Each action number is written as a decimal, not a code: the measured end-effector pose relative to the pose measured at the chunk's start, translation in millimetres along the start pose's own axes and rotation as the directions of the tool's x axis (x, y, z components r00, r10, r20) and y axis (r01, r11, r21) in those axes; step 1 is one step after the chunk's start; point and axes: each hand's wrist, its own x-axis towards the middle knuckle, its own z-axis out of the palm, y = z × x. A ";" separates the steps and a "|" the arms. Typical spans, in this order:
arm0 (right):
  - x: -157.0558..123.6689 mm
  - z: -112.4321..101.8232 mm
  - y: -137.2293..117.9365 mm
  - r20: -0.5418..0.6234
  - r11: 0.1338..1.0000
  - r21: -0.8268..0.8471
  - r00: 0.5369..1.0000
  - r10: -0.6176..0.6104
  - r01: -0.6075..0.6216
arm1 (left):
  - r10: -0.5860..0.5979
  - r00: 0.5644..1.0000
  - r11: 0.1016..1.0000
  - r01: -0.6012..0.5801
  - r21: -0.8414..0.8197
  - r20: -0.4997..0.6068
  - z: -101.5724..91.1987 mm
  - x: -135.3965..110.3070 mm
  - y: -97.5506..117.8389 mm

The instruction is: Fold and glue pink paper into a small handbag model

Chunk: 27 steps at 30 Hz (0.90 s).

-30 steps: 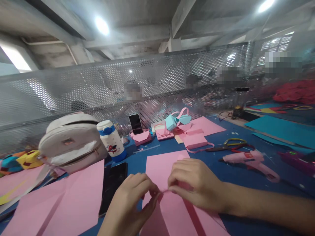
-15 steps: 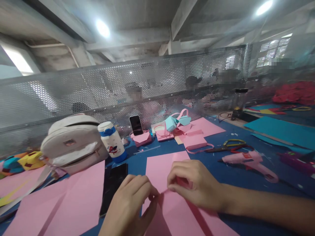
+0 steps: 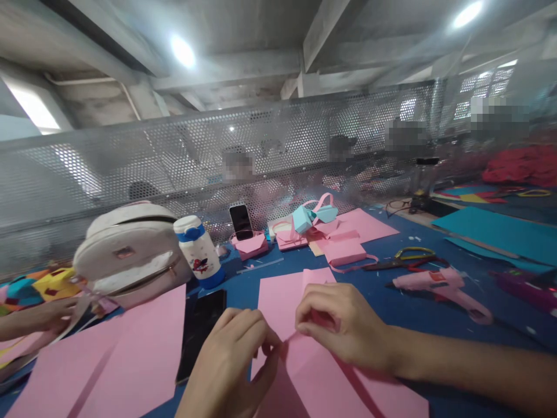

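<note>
The left hand [image 3: 230,360] and right hand [image 3: 343,325] pinch the paper [image 3: 281,296]; bottle [image 3: 199,252] and bag [image 3: 130,258] stand beyond, contents hidden.

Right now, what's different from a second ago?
Another person's hand has come in at the left, near the pale backpack. The middle pink paper's near part has spread right. The left hand and right hand stay nearly in place at it; the bottle and glue gun haven't moved.

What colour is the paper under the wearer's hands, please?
The paper is plain pink, showing best in the head view.
</note>
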 end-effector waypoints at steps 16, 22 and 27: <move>6.6 -13.7 8.5 0.205 0.941 -0.229 0.958 -0.202 0.248 | 0.018 1.000 0.999 -0.017 0.031 -0.022 1.8 -1.6 -4.5; 4.6 -8.5 5.6 0.169 0.877 -0.373 0.952 -0.256 0.302 | 0.071 0.997 0.997 -0.070 0.012 -0.039 3.1 3.2 -0.9; 2.1 -3.1 7.0 0.154 0.877 -0.386 0.958 -0.243 0.285 | 0.072 0.995 0.997 -0.074 -0.026 -0.073 4.7 6.0 -0.1</move>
